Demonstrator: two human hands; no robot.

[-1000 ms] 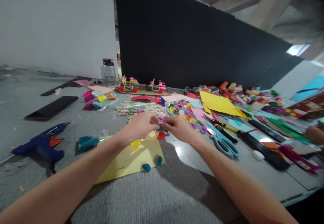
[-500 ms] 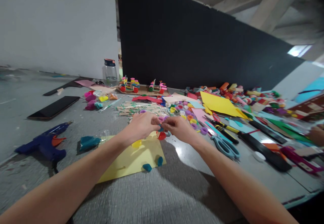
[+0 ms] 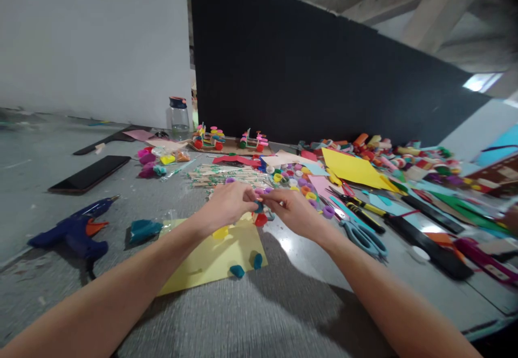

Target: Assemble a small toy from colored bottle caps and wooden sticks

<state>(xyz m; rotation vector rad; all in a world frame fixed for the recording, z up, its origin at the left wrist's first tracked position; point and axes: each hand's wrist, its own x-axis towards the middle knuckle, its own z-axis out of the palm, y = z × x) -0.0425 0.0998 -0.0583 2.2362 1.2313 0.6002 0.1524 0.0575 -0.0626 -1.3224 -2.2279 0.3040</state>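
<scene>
My left hand (image 3: pixel 230 204) and my right hand (image 3: pixel 294 213) meet over the far edge of a pale yellow sheet (image 3: pixel 210 255), fingertips pinched together. Between them shows a small teal lump of modelling clay (image 3: pixel 258 206), partly covered by the fingers. Just beneath is a red round wheel-like piece (image 3: pixel 260 219), mostly hidden; what it belongs to I cannot make out. A yellow piece (image 3: pixel 220 232) lies on the sheet under my left wrist. Two more teal clay lumps, one of them here (image 3: pixel 237 270), rest at the sheet's near edge. A teal clay packet (image 3: pixel 144 230) sits to the left.
A blue glue gun (image 3: pixel 76 228) and a black phone (image 3: pixel 89 173) lie left. Wooden sticks (image 3: pixel 226 174), bottle caps (image 3: pixel 311 196) and small toy vehicles (image 3: pixel 208 138) stand beyond my hands. To the right are scissors (image 3: pixel 364 238), a cutter (image 3: pixel 366 217) and a magenta stapler (image 3: pixel 483 258).
My fingers have shifted slightly around the teal clay, my right fingertips now a little more stretched. The whole view has moved a little. The sheet and other lumps stay in place.
</scene>
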